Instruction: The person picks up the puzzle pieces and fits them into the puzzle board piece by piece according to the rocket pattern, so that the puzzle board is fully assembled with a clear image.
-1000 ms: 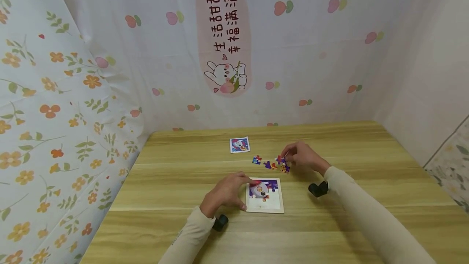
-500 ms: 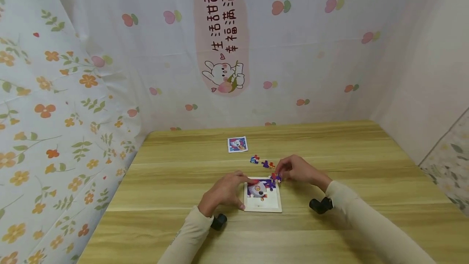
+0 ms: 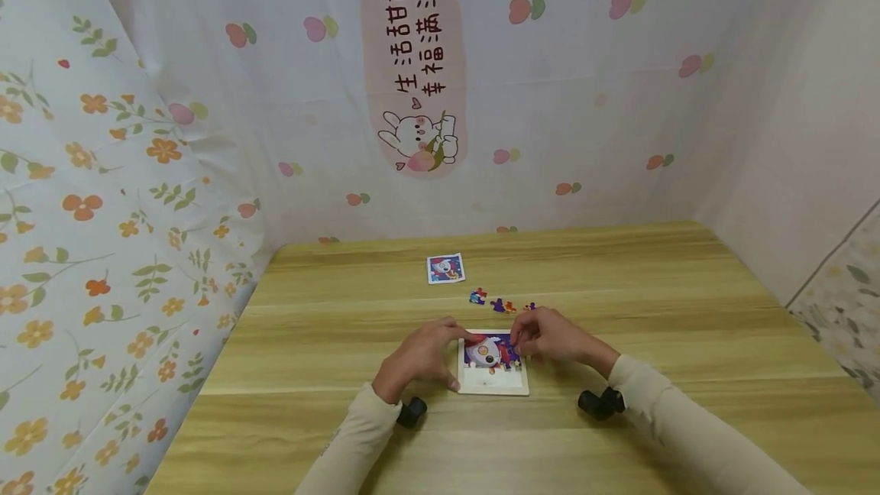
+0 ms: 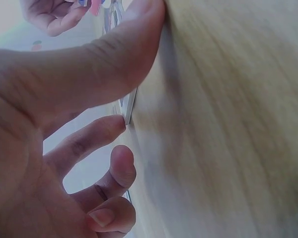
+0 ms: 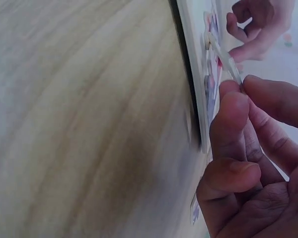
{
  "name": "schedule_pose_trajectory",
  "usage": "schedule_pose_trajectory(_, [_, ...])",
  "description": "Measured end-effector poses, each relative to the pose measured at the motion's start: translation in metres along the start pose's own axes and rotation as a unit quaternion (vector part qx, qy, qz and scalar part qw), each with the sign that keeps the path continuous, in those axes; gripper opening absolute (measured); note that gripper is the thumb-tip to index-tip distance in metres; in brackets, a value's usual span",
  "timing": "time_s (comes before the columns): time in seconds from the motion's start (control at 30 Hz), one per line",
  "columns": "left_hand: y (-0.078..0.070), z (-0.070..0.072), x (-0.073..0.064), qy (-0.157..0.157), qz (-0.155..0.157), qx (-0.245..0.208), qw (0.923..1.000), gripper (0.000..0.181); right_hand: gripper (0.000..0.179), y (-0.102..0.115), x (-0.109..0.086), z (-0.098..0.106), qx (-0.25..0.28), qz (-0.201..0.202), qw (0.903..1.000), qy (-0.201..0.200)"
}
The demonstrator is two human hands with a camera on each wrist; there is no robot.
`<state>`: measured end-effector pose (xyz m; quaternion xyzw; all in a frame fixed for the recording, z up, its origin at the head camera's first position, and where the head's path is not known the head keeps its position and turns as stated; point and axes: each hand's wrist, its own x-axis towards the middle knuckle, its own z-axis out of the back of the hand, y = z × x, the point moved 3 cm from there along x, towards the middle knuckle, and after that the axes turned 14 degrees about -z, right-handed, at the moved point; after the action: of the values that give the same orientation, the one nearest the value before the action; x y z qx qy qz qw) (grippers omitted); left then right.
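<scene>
To the right of the right grip (image 3: pixel 548 333), the table (image 3: pixel 701 319) leaves wide room to pass; so does the stretch left of the left grip (image 3: pixel 425 355). Between the grips, the tray (image 3: pixel 491 380) and the tilted puzzle piece (image 5: pixel 227 59) block the way. Loose pieces (image 3: pixel 499 305) lie just beyond the right grip and leftward; farther off, the curtain (image 3: pixel 584 128) bars passage.
</scene>
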<state>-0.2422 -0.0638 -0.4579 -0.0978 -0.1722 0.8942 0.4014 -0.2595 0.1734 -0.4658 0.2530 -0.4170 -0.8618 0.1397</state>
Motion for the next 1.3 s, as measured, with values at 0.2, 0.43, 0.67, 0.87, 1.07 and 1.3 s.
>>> schedule_pose_trajectory(0.2, [-0.001, 0.000, 0.000, -0.001, 0.002, -0.001, 1.0000, 0.082, 0.005, -0.001, -0.002, -0.005, -0.013, -0.011, 0.9994, -0.031])
schedule_pose_trajectory(0.43, [-0.001, 0.000, 0.000, 0.004, 0.010, -0.001, 0.9999, 0.083, 0.006, -0.001, -0.002, -0.010, -0.014, -0.032, 0.9968, -0.073])
schedule_pose_trajectory(0.67, [-0.003, 0.002, 0.000, 0.004, 0.003, 0.005, 1.0000, 0.084, 0.008, 0.002, -0.004, -0.012, -0.021, -0.045, 0.9940, -0.097])
schedule_pose_trajectory(0.87, [-0.003, 0.002, -0.001, 0.004, -0.001, 0.007, 1.0000, 0.083, 0.008, 0.006, -0.005, -0.011, -0.029, -0.046, 0.9936, -0.099])
schedule_pose_trajectory(1.07, [-0.003, 0.002, 0.000, 0.004, 0.002, 0.008, 1.0000, 0.084, 0.009, 0.006, -0.004, -0.011, -0.059, -0.039, 0.9911, -0.113])
schedule_pose_trajectory(1.3, [-0.004, 0.001, 0.001, 0.002, 0.003, 0.003, 1.0000, 0.082, 0.011, 0.016, -0.005, -0.017, -0.161, 0.051, 0.9779, -0.123])
